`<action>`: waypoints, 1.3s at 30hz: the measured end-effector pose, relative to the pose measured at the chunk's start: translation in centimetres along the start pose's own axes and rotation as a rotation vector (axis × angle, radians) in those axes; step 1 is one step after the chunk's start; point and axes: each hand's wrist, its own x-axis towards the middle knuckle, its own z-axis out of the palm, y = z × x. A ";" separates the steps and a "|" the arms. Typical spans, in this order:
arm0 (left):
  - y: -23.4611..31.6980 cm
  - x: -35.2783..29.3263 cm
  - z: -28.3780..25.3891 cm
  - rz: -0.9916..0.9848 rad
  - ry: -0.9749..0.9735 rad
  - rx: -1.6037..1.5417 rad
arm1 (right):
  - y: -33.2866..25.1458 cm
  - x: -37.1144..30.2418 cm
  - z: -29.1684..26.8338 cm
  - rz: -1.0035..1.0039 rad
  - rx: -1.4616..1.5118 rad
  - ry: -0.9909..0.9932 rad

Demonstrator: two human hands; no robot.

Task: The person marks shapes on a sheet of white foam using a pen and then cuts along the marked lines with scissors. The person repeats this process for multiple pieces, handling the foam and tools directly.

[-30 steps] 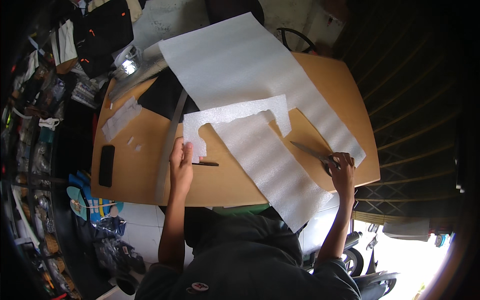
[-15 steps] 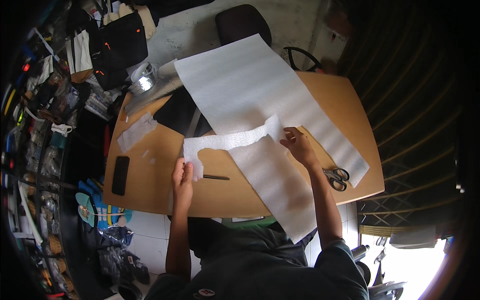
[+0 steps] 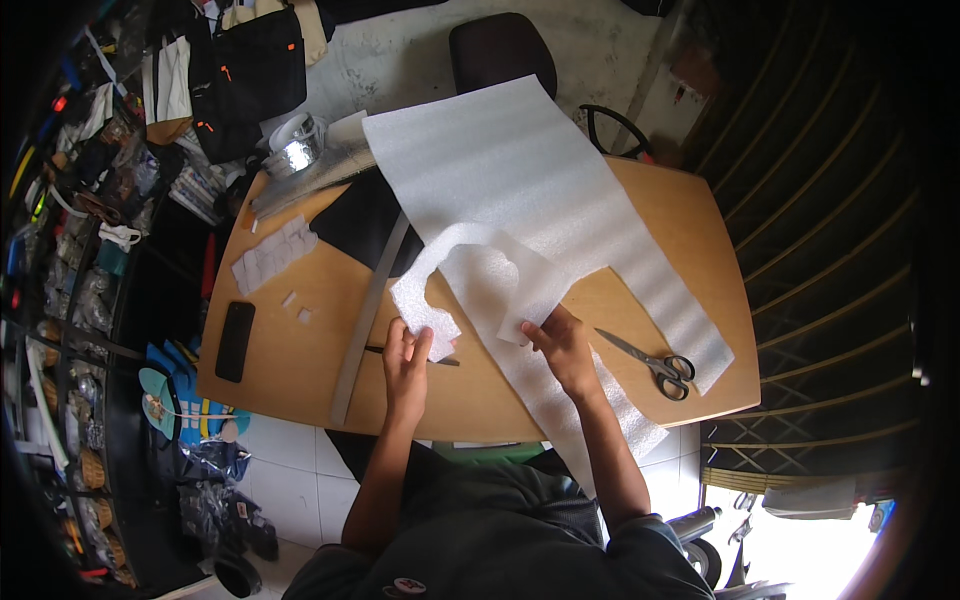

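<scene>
A torn white foam strip [image 3: 415, 296] is held up over the table, bent into an arch. My left hand [image 3: 406, 375] is closed on one end, thumb on top. My right hand [image 3: 564, 352] pinches the other end between thumb and fingers. Beneath lies a large white foam sheet [image 3: 470, 140] with a cut-out side; one part of it hangs over the table's front edge. To the right of my right hand rest scissors [image 3: 668, 375] with dark handles. A dark pen-like stick [image 3: 447, 362] lies partly hidden behind my left hand and the strip.
On the wooden table [image 3: 290, 370] lie a long metal ruler [image 3: 370, 320], a black sheet [image 3: 358, 222], a phone [image 3: 235, 340], and white paper pieces [image 3: 274, 256]. A silver tape roll [image 3: 296, 145] stands at the back left. A dark chair [image 3: 503, 52] is beyond the table; crowded shelves [image 3: 90, 300] line the left.
My hands have come closer together, the right moving left and down, so the foam strip now arches instead of stretching straight. The view has shifted; the scissors' blades and the ruler show more fully.
</scene>
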 end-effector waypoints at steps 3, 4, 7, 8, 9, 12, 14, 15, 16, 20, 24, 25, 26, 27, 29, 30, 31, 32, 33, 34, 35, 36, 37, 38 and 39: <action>1.8 -0.4 0.5 -0.019 0.044 0.021 | 0.1 -0.1 -0.4 0.039 -0.006 0.021; 2.2 -0.5 0.0 -0.022 0.063 0.043 | 0.0 -0.2 -0.8 0.035 0.004 0.038; 3.4 -0.5 -2.6 -0.087 0.027 0.209 | 2.7 0.4 -4.6 -0.016 -0.140 0.141; 3.9 -0.7 -2.8 -0.119 0.027 0.257 | 2.8 0.3 -5.6 -0.024 -0.178 0.198; 4.6 -1.0 -2.8 -0.155 -0.027 0.243 | 3.3 0.5 -6.9 -0.078 -0.296 0.264; 3.4 -2.3 -3.8 -0.308 -0.129 0.250 | 3.3 0.0 -9.6 -0.121 -0.532 0.420; 0.9 -2.9 -4.9 -0.229 -0.191 0.396 | 2.6 -1.0 -10.8 -0.172 -0.693 0.448; -0.2 -3.3 -5.4 -0.185 -0.221 0.469 | 2.7 -1.6 -11.5 -0.237 -0.788 0.474; 0.1 -3.5 -4.9 -0.189 -0.212 0.415 | 2.7 -2.3 -12.3 -0.304 -0.881 0.506; 2.1 -3.7 -1.6 -0.128 -0.172 0.217 | 2.1 -5.6 -13.2 -0.108 -0.886 0.501; 1.8 -2.7 -1.7 -0.009 -0.155 0.508 | 1.5 -7.3 -12.3 -0.151 -0.983 0.458; 1.8 -2.4 -1.7 0.001 -0.158 0.627 | 2.0 -7.5 -12.8 -0.175 -1.015 0.463; 1.9 -2.1 -1.7 0.010 -0.161 0.745 | 2.4 -7.8 -13.3 -0.198 -1.047 0.468; 2.4 -2.1 -2.0 0.094 -0.091 0.694 | 2.9 -8.1 -13.4 -0.112 -1.020 0.417; 2.4 -1.6 -3.9 0.102 0.023 0.550 | 3.3 -8.3 -13.5 -0.139 -1.125 0.381; 3.4 -1.8 -4.5 0.033 0.050 0.484 | 3.4 -8.3 -13.6 -0.146 -1.178 0.365; 3.7 -1.8 -5.9 0.071 0.057 0.469 | 3.1 -8.3 -13.4 -0.127 -1.169 0.352; 4.3 -1.7 -6.3 0.069 0.101 0.429 | 2.9 -8.2 -13.1 -0.158 -1.146 0.374; 4.7 -1.8 -6.9 0.083 0.141 0.426 | 2.7 -8.2 -12.7 -0.190 -1.123 0.395; 5.0 -1.8 -7.5 0.100 0.185 0.427 | 2.5 -8.1 -12.1 -0.225 -1.096 0.415; 5.1 -1.8 -8.3 0.126 0.218 0.437 | 2.0 -8.2 -11.0 -0.249 -1.046 0.399; 4.9 -1.8 -9.1 0.153 0.252 0.447 | 1.3 -8.3 -9.5 -0.251 -1.009 0.348; 4.9 -1.9 -9.8 0.177 0.287 0.456 | 0.3 -8.5 -7.8 -0.243 -0.950 0.249; 5.0 -1.9 -9.9 0.167 0.306 0.436 | 0.3 -9.0 -6.3 -0.263 -0.917 0.176; 5.2 -1.8 -10.0 0.156 0.324 0.416 | 0.4 -9.4 -4.9 -0.251 -0.917 0.069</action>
